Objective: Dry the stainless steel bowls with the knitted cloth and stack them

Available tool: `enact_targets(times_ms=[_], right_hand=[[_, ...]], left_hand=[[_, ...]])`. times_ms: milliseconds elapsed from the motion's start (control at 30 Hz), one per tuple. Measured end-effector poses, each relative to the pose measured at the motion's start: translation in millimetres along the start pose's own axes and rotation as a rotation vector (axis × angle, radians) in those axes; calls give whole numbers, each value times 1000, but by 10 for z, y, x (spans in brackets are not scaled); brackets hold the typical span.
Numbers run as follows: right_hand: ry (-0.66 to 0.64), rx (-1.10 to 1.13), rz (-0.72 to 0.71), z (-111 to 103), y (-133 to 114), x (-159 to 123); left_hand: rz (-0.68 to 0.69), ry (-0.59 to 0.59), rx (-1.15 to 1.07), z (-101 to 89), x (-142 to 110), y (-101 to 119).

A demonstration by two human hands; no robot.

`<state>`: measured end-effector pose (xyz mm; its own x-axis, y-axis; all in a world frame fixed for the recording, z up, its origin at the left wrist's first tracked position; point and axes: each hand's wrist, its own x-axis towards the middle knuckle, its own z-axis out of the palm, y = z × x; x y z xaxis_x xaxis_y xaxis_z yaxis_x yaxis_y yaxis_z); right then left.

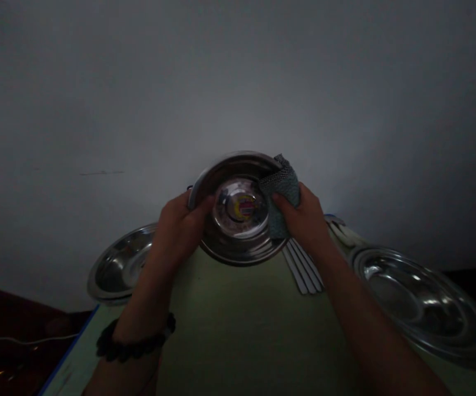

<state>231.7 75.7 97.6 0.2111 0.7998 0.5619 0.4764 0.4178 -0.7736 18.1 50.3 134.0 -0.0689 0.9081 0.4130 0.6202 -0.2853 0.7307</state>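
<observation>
A shiny metal bowl (213, 242) with a coloured sticker (245, 208) at its centre is held up over the table, its inside tilted toward me. My left hand (182, 223) grips its left rim, thumb on the inside and fingers hidden behind. On the right side, my right hand (304, 214) pinches a grey-green cloth (283, 190) over the rim, thumb pressing it against the inner wall. The cloth folds over the bowl's edge, showing a dark speckled part at the top.
Another metal bowl (116, 269) stands at the left, partly behind my left arm. Metal basins (398, 297) sit at the right edge. Several pieces of cutlery (304, 269) lie on the pale green table (238, 330). A grey wall (238, 82) rises behind.
</observation>
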Motion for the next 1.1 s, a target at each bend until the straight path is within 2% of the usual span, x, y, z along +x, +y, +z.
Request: enact_targets(times_ms=[100, 200, 300, 400, 467, 533, 600, 733, 900, 967, 1100], right_hand=[[-23, 86, 95, 84, 92, 1], [-53, 70, 84, 43, 143, 37], [-93, -114, -19, -89, 163, 86], [-274, -265, -153, -175, 162, 99], [-413, -303, -250, -159, 142, 74], [-502, -307, -317, -88, 95, 23], [-525, -329, -343, 5, 25, -45], [-437, -462, -335, 155, -88, -161], [-313, -590, -202, 243, -10, -196], [-282, -575, -161, 262, 49, -191], [-186, -404, -147, 253, 108, -162]], left_hand=[[42, 26, -32, 107, 22, -34], [36, -25, -23, 128, 23, -6], [-26, -239, 136, 68, 5, 51], [-83, -526, 363, 55, -14, 28], [-39, -613, 403, 109, -17, -46], [62, -582, 395, 188, -12, -134], [141, -502, 450, 255, -4, -201], [143, -442, 651, 293, 1, -234], [246, -461, 767, 303, 26, -241], [295, -432, 644, 323, 41, -247], [361, -324, 114, 322, 40, -214]])
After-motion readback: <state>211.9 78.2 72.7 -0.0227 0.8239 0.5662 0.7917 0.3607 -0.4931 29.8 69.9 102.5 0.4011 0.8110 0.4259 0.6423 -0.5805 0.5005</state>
